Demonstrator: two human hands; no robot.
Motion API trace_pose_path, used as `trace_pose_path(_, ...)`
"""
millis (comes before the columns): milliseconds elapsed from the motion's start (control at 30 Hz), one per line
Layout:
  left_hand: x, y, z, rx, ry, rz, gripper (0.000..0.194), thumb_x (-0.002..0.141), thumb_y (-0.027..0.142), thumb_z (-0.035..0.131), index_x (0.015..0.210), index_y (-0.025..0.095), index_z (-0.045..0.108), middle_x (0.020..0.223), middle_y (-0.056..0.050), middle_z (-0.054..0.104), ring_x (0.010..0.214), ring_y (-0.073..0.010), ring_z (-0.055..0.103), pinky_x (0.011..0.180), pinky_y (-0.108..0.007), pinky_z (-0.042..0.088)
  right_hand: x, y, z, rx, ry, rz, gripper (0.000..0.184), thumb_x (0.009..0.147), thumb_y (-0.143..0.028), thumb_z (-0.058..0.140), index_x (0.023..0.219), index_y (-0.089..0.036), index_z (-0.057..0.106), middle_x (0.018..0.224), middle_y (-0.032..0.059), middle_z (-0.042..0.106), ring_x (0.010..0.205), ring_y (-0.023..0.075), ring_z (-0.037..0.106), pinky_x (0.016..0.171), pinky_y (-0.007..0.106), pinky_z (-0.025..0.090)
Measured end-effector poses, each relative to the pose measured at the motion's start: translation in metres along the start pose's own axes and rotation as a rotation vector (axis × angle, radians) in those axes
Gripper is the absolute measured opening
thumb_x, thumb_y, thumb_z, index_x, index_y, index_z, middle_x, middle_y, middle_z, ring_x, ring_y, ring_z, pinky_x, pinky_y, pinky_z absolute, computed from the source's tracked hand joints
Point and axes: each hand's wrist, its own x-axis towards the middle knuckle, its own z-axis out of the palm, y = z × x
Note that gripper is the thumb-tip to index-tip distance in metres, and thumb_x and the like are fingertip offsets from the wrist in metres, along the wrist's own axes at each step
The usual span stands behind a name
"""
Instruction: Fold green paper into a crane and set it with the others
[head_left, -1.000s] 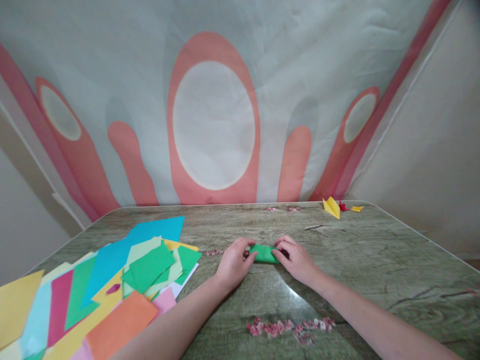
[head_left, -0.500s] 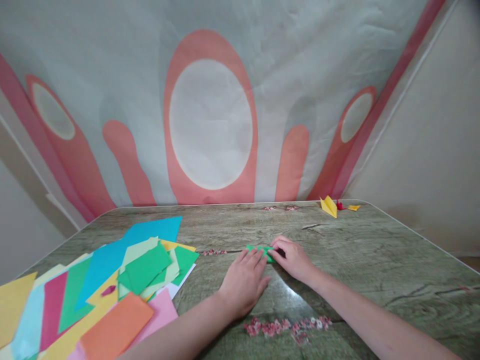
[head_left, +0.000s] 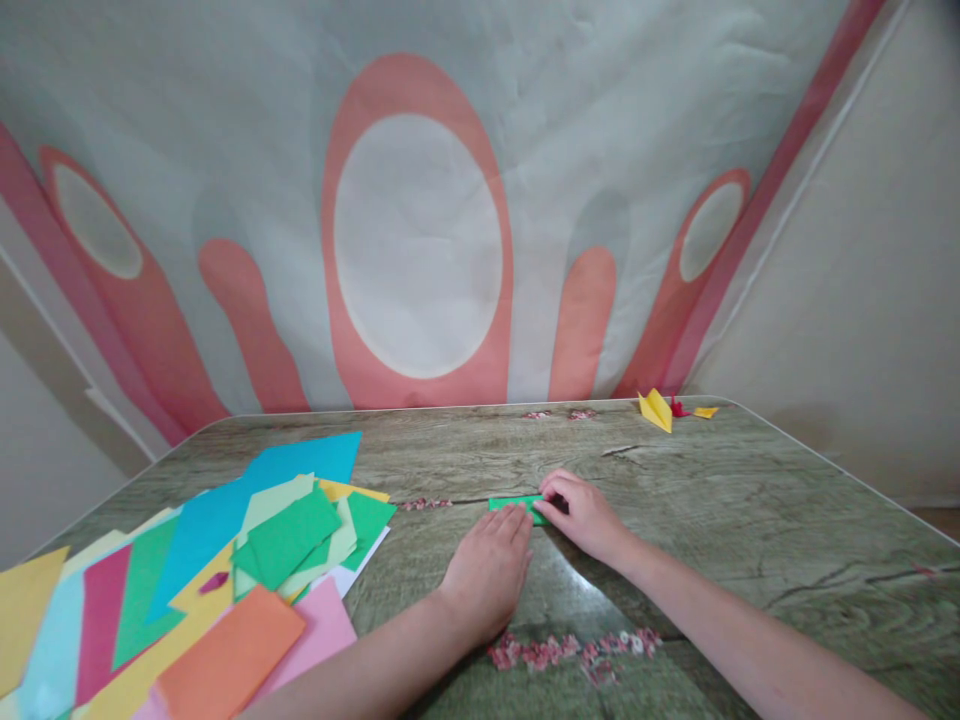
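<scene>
A small folded strip of green paper (head_left: 511, 501) lies flat near the middle of the table. Over its near edge rests my left hand (head_left: 489, 568), fingers stretched out and close together, pressing down on it. My right hand (head_left: 583, 516) grips the strip's right end between thumb and fingers. Part of the strip is hidden beneath both hands.
Overlapping coloured paper sheets cover the table's left side, among them an orange sheet (head_left: 231, 650), a blue sheet (head_left: 217, 530) and green pieces (head_left: 289, 535). A yellow folded paper plane (head_left: 656, 411) and small red paper (head_left: 679, 407) sit at the back right. Behind the wooden-patterned table (head_left: 750, 520) hangs a printed curtain (head_left: 420, 240).
My left hand has slid slightly toward me and its fingers have drawn together, baring more of the green strip's left part. My right hand has stayed at the strip's right end.
</scene>
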Motion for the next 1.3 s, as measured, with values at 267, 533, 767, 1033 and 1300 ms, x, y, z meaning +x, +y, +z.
trace_pose_path(267,0.003,-0.005,-0.006,0.015,-0.074,0.029,0.046,0.081,0.009,0.041,0.126,0.01,0.045,0.131,-0.013,0.047,0.12,-0.0229,0.044,0.103,-0.037,0.035,0.001,0.002,0.001,-0.005,0.0,-0.002,0.009,0.079,-0.023,0.059,0.072,-0.02,0.054,0.082,0.0009,0.058,0.074,0.014,0.054,0.067,0.026,0.042)
trace_pose_path(533,0.006,-0.007,-0.013,0.03,-0.038,0.041,0.037,0.084,0.01,0.043,0.12,0.012,0.051,0.124,-0.01,0.055,0.113,-0.0207,0.051,0.099,-0.034,0.04,0.0,0.002,0.002,0.03,0.002,0.049,0.007,0.077,-0.023,0.06,0.083,-0.02,0.057,0.082,0.0006,0.056,0.072,0.0138,0.056,0.067,0.027,0.045)
trace_pose_path(767,0.007,-0.01,-0.011,0.03,-0.007,0.052,0.035,0.084,0.01,0.043,0.118,0.013,0.052,0.122,-0.01,0.056,0.111,-0.0203,0.053,0.096,-0.034,0.042,-0.001,0.004,0.001,0.104,-0.024,0.008,0.011,0.081,-0.024,0.056,0.089,-0.021,0.064,0.087,0.0036,0.057,0.073,0.014,0.056,0.067,0.028,0.047)
trace_pose_path(1033,0.007,-0.011,-0.012,0.022,-0.011,0.057,0.035,0.085,0.011,0.042,0.118,0.013,0.052,0.122,-0.012,0.056,0.111,-0.021,0.053,0.097,-0.036,0.042,0.0,0.008,0.001,0.162,-0.034,0.043,0.01,0.08,-0.024,0.058,0.086,-0.02,0.064,0.087,0.0044,0.057,0.074,0.0153,0.055,0.067,0.03,0.048)
trace_pose_path(1300,0.009,-0.017,-0.009,0.001,0.024,0.079,0.031,0.086,0.013,0.044,0.115,0.015,0.054,0.119,-0.009,0.059,0.109,-0.0198,0.055,0.094,-0.034,0.044,0.001,0.008,0.0,0.148,-0.049,0.059,0.004,0.078,-0.022,0.06,0.081,-0.019,0.061,0.085,0.0027,0.055,0.072,0.0142,0.054,0.067,0.029,0.046)
